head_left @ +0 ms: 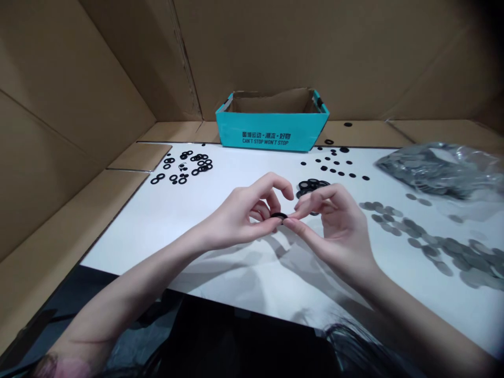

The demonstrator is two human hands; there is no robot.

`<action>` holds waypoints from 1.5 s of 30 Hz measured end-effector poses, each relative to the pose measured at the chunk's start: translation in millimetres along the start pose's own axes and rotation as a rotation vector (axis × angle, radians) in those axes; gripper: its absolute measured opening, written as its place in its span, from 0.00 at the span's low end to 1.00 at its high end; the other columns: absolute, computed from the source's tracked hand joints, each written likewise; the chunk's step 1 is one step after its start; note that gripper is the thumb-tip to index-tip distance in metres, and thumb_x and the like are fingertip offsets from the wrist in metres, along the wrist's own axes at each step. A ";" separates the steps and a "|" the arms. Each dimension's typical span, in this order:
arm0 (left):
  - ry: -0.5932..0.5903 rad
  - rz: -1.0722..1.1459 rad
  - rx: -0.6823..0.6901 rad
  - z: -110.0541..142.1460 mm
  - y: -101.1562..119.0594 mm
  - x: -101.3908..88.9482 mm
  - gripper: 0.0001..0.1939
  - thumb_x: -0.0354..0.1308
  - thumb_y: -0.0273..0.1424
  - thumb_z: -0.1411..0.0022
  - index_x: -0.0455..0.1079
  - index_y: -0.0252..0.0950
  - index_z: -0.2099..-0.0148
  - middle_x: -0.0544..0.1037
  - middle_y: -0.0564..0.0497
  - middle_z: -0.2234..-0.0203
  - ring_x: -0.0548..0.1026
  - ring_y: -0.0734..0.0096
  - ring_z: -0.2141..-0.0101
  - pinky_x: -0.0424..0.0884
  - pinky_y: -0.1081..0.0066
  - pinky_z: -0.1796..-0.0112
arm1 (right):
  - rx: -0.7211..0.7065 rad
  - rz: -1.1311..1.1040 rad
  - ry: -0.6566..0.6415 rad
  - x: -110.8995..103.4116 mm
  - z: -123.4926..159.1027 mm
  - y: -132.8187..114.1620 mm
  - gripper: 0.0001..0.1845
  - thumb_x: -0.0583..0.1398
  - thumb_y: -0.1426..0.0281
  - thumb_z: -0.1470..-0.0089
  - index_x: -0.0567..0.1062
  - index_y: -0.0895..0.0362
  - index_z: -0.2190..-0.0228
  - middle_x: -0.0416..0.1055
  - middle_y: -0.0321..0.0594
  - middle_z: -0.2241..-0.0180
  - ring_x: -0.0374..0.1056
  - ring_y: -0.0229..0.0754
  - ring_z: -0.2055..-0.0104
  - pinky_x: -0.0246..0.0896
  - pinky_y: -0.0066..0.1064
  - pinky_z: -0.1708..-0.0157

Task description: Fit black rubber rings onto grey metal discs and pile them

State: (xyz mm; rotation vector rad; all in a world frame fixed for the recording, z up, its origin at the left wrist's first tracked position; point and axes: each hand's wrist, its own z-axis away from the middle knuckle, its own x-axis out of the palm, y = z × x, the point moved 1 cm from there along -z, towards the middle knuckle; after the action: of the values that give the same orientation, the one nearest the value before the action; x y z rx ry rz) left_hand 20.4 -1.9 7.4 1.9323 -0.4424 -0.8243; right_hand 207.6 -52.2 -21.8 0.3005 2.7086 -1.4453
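Note:
A small black ring [279, 216] is held above the white table, near its middle. My left hand [252, 212] pinches it from the left with the thumb below, its index finger raised and bent. From the right, my right hand [334, 223] grips the ring's edge between thumb and index finger. Whether a disc sits inside the ring I cannot make out. Just behind my right hand lies a pile of black rings [313, 185], some with grey centres, partly hidden by the fingers.
A turquoise box [271, 128] stands at the back. Loose black rings [196, 171] lie at left, small black discs [333, 170] at back right. Grey discs [444, 244] spread along the right, below a clear plastic bag [441, 168] full of them. Cardboard walls [315, 52] surround the table.

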 end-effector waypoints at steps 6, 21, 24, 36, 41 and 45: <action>0.001 -0.089 0.060 -1.1 0.7 1.0 0.16 0.59 0.20 0.38 0.65 0.40 0.51 0.74 0.54 0.62 0.75 0.77 0.64 0.75 0.78 0.63 | -0.020 0.101 -0.055 -4.5 -4.3 1.9 0.14 0.69 0.76 0.47 0.71 0.50 0.65 0.72 0.31 0.69 0.75 0.40 0.67 0.72 0.38 0.60; 0.059 -0.040 0.051 -2.4 2.6 5.3 0.15 0.58 0.21 0.41 0.67 0.39 0.52 0.75 0.54 0.63 0.75 0.77 0.67 0.72 0.77 0.67 | 0.022 0.072 -0.010 -3.3 -2.7 -1.0 0.15 0.72 0.71 0.47 0.70 0.49 0.67 0.71 0.32 0.70 0.74 0.41 0.68 0.74 0.39 0.61; 0.033 -0.057 0.078 -2.1 2.3 5.9 0.15 0.57 0.20 0.41 0.67 0.39 0.52 0.76 0.54 0.62 0.75 0.78 0.67 0.73 0.77 0.65 | -0.003 0.071 -0.007 -4.4 -5.1 -1.7 0.14 0.70 0.74 0.47 0.71 0.49 0.65 0.71 0.32 0.68 0.76 0.41 0.66 0.74 0.39 0.59; 0.096 -0.070 0.142 -3.0 -2.3 3.5 0.14 0.62 0.25 0.36 0.68 0.39 0.49 0.78 0.49 0.55 0.79 0.75 0.62 0.76 0.76 0.65 | 0.132 -0.050 -0.026 -5.8 -6.0 1.7 0.15 0.71 0.66 0.46 0.69 0.48 0.65 0.70 0.32 0.70 0.74 0.41 0.68 0.72 0.38 0.63; 0.089 -0.108 0.294 -1.8 -5.9 0.5 0.21 0.68 0.30 0.35 0.69 0.42 0.42 0.78 0.47 0.47 0.81 0.68 0.53 0.80 0.70 0.53 | 0.425 -0.311 -0.059 -6.8 -10.3 3.8 0.25 0.75 0.54 0.53 0.68 0.49 0.66 0.72 0.30 0.75 0.71 0.39 0.73 0.67 0.32 0.73; 0.116 -0.119 0.344 -0.3 -7.7 3.5 0.22 0.67 0.30 0.33 0.68 0.44 0.39 0.78 0.49 0.47 0.83 0.70 0.55 0.80 0.70 0.51 | 0.522 -0.415 -0.126 -5.8 -10.7 1.6 0.26 0.76 0.54 0.54 0.67 0.50 0.67 0.72 0.28 0.77 0.70 0.37 0.74 0.66 0.29 0.73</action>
State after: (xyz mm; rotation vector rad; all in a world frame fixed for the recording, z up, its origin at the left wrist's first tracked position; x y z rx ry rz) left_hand 22.8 -0.2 -0.5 2.3311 -0.4228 -0.7423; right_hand 214.0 -43.3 -16.4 -0.3491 2.3391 -2.1850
